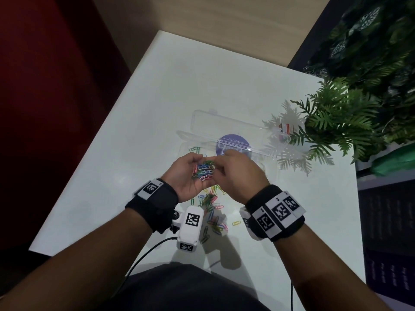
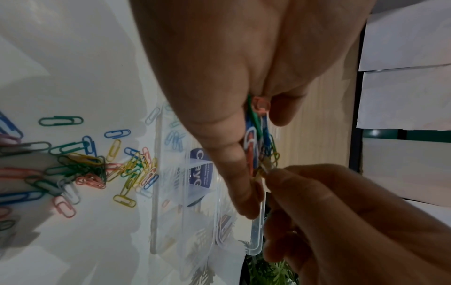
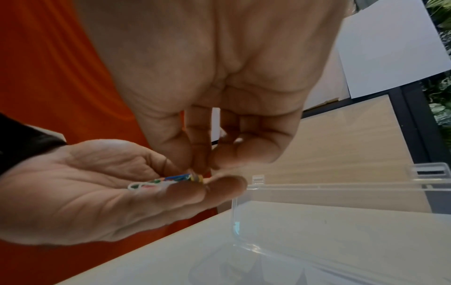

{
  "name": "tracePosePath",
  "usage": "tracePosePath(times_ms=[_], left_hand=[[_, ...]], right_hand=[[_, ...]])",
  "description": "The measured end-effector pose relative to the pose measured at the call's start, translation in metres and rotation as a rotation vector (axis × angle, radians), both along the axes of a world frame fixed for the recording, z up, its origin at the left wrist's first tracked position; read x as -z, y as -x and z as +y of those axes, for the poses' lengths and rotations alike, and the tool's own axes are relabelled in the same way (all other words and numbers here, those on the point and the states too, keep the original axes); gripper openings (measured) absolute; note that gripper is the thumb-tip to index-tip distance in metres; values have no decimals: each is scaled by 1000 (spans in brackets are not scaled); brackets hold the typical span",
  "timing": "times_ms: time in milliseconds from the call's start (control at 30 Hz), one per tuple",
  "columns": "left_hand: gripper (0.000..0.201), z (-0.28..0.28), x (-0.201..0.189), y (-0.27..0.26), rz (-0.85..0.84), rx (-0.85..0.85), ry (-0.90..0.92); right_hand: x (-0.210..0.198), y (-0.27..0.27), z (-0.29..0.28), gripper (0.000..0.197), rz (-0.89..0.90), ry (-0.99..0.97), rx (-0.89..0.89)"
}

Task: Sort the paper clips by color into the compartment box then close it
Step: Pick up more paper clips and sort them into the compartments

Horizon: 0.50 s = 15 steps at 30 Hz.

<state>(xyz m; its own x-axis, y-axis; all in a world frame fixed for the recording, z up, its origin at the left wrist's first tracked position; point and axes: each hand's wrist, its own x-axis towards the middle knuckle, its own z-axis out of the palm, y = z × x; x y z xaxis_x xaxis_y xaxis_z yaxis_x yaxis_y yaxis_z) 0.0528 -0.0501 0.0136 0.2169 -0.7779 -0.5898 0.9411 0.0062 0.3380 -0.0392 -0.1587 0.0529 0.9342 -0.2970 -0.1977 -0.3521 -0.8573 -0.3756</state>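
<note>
Two hands on one bunch of clips

Head: left hand (image 1: 187, 173) cups mixed clips (image 1: 204, 170) above tabletop (image 1: 125, 131); right hand (image 1: 238, 173) pinches into them. Open clear box (image 1: 224, 133) just beyond.
Left wrist: loose pile (image 2: 97, 169) beside box.
Right wrist: fingertips (image 3: 202, 165) pinch a clip.

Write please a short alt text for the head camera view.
A left hand holds a bunch of coloured paper clips while the right hand picks at it, above an open clear box and loose clips on a white table.
</note>
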Motion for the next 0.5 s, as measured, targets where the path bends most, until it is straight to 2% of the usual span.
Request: tracePosePath(times_ms=[133,233,300,400,500], left_hand=[[46,1,0,-1,-1,5,16],[47,1,0,0,-5,21,3],[48,0,1,0,-6,21,-2],[48,0,3,-1,-4,25,-5],[45,0,1,-1,-5,20,7]], right_hand=[[-5,3,-5,7,-115,-67,40],[-4,5,-8,20,-131,-147,101],[-4,6,-9,23,-183,-318,230],[-8,7,-6,20,-302,-696,427],[-5,4,-6,17,-323,-866,465]])
